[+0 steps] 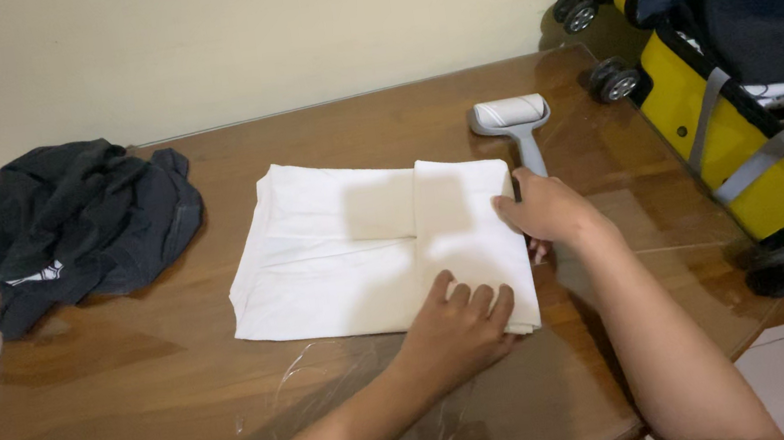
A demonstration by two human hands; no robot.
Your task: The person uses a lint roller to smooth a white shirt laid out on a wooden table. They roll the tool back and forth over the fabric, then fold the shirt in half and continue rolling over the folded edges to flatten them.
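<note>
A white folded cloth (pixel 345 246) lies flat on the brown wooden table (pixel 131 385). Its right part is folded over as a narrower panel. My left hand (pixel 457 327) presses flat on the cloth's near right corner, fingers spread. My right hand (pixel 544 210) rests at the cloth's right edge, fingers curled under or around that edge. A grey lint roller (pixel 514 123) lies on the table just beyond my right hand, its handle pointing toward the hand.
A crumpled dark garment (pixel 80 226) sits at the table's far left. An open yellow suitcase (pixel 746 72) with dark lining and grey straps stands to the right of the table. A sheet of clear plastic (pixel 334 389) lies near the front edge. A pale wall runs behind.
</note>
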